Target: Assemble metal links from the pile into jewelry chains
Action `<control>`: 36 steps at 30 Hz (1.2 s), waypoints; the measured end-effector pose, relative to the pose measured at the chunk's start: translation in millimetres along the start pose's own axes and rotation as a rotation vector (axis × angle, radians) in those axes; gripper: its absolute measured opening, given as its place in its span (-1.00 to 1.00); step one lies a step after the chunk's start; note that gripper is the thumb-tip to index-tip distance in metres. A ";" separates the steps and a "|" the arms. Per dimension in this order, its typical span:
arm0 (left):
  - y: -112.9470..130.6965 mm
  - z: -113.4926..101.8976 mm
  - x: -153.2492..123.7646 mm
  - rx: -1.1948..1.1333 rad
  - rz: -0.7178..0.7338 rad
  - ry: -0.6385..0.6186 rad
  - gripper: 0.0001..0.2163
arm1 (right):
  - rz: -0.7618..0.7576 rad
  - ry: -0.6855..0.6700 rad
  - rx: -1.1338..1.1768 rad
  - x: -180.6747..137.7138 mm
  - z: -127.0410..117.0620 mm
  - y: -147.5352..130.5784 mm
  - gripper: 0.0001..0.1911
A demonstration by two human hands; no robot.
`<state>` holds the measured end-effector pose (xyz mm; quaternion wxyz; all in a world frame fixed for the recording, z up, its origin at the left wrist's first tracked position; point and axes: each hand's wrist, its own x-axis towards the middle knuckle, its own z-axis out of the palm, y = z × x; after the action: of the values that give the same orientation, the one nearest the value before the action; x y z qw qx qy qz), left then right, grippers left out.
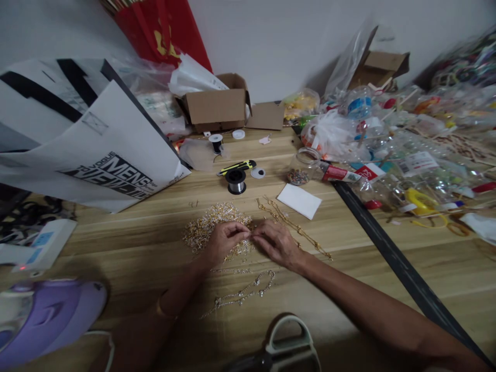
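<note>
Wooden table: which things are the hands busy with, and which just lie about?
In hand: left hand and right hand pinch at the heap of small gold and silver chain pieces; long gold chains and silvery chain alongside.
Lying about: spool of silver wire, yellow-and-black utility knife, white paper slip, glass bead jar, brown cardboard box.

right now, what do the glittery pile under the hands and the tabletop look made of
The glittering gold and silver pile looks like thin metal chain pieces, shiny, with bright glints; plated or solid cannot be told. The pale tabletop looks like wood or wood-look laminate, matt, with long grain lines.
</note>
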<state>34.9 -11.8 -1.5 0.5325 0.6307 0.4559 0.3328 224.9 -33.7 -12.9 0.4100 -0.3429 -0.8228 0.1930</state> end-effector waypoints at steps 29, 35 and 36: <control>28.3 26.0 -25.3 0.784 0.619 -0.449 -0.82 | 0.202 0.104 0.137 1.9 -0.5 3.6 -0.90; 24.2 29.0 -26.7 0.829 0.634 -0.474 -0.80 | 0.209 0.101 0.142 2.5 -1.2 1.7 -0.90; 23.8 29.5 -27.0 0.843 0.632 -0.474 -0.80 | 0.209 0.101 0.143 2.4 -0.9 1.8 -0.90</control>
<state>57.0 -48.1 17.2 0.1977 0.9512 0.2071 0.1150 225.3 -30.7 -12.2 0.4518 -0.4062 -0.7450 0.2753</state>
